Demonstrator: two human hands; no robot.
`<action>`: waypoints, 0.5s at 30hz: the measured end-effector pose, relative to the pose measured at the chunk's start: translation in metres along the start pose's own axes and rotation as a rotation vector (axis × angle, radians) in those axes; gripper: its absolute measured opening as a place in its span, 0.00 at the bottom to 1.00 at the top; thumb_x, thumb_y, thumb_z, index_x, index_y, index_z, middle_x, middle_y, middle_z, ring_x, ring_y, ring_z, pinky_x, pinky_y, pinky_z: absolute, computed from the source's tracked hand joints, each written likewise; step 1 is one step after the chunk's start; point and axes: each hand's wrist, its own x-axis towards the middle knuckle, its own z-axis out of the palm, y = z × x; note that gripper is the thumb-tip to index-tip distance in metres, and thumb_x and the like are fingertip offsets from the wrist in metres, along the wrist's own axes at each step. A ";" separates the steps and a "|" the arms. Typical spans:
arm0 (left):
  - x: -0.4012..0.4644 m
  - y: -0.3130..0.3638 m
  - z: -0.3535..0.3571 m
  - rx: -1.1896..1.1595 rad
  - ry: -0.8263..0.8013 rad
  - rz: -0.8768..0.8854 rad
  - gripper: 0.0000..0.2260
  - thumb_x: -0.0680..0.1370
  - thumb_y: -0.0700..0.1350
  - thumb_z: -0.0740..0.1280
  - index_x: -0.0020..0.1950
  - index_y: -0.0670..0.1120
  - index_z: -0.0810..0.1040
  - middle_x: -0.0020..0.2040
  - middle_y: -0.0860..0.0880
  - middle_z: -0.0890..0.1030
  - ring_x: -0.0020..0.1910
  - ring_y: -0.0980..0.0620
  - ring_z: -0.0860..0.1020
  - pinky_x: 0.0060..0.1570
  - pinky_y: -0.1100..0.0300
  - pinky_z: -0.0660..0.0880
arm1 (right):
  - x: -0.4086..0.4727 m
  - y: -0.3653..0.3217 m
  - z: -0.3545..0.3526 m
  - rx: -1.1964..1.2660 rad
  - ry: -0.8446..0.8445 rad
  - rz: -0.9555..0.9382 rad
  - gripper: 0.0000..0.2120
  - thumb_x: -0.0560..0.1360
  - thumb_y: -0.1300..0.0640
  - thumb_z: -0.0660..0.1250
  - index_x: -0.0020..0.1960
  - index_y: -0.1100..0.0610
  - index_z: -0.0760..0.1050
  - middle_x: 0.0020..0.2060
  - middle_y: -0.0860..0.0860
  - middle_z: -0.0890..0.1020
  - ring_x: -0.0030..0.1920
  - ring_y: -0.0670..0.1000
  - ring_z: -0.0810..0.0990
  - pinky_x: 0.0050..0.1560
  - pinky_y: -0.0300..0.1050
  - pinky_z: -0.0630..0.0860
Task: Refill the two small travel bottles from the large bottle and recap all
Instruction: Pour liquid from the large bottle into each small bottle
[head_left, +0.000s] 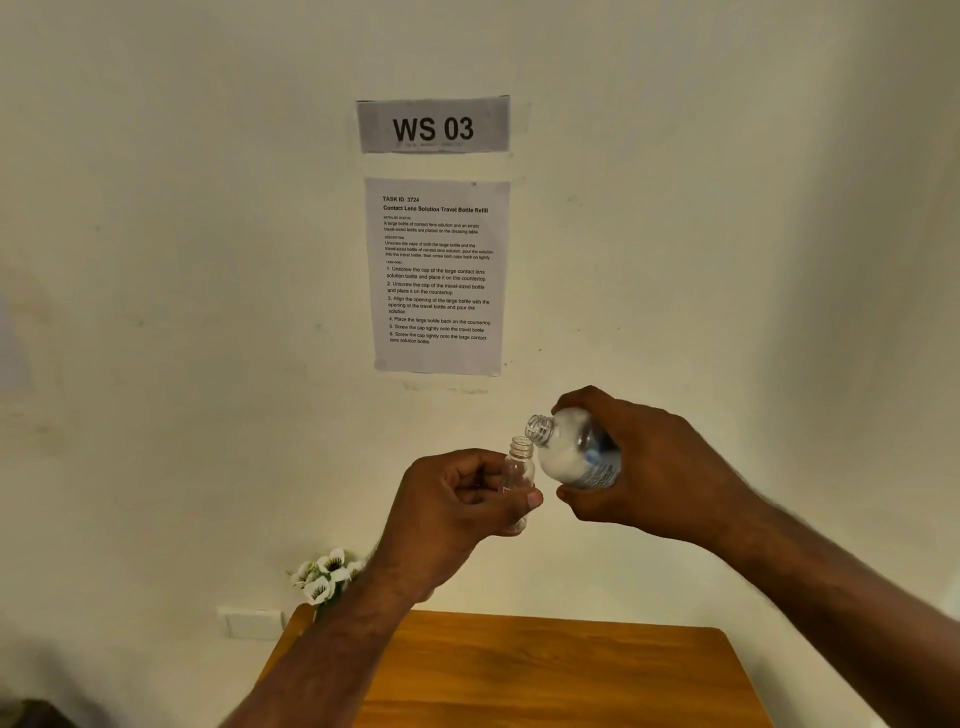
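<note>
Two bare hands are raised in front of the wall, well above the wooden table (545, 670). The left hand (457, 512) pinches a small clear travel bottle (519, 467) upright, uncapped, its mouth just under the neck of the large bottle (574, 451). The right hand (649, 462) wraps that large bottle from above and tips it leftward – open neck touching or nearly touching the small bottle's rim. Above the table hang a "WS 03" sign (432, 124) and a task sheet (438, 275) – white flowers (324, 574) stand at the table's left corner
</note>
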 end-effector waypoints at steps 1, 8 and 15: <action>0.000 0.000 0.000 -0.014 -0.001 -0.003 0.10 0.69 0.36 0.79 0.49 0.43 0.86 0.42 0.40 0.87 0.41 0.38 0.85 0.39 0.51 0.84 | 0.000 -0.001 0.000 -0.006 0.001 -0.003 0.33 0.62 0.40 0.77 0.63 0.38 0.67 0.48 0.39 0.80 0.45 0.45 0.79 0.47 0.45 0.80; -0.004 -0.002 0.000 -0.044 0.005 -0.007 0.10 0.68 0.37 0.79 0.48 0.45 0.87 0.43 0.40 0.87 0.42 0.37 0.85 0.40 0.49 0.84 | 0.002 -0.003 -0.002 -0.042 -0.033 -0.014 0.34 0.63 0.41 0.78 0.64 0.38 0.67 0.51 0.40 0.80 0.47 0.45 0.79 0.49 0.45 0.80; -0.007 0.000 -0.002 -0.055 0.013 0.005 0.10 0.68 0.38 0.79 0.46 0.50 0.87 0.42 0.43 0.87 0.42 0.39 0.86 0.41 0.48 0.84 | 0.006 -0.008 -0.006 -0.066 -0.059 -0.013 0.36 0.63 0.41 0.79 0.66 0.39 0.66 0.53 0.40 0.80 0.48 0.46 0.78 0.51 0.43 0.79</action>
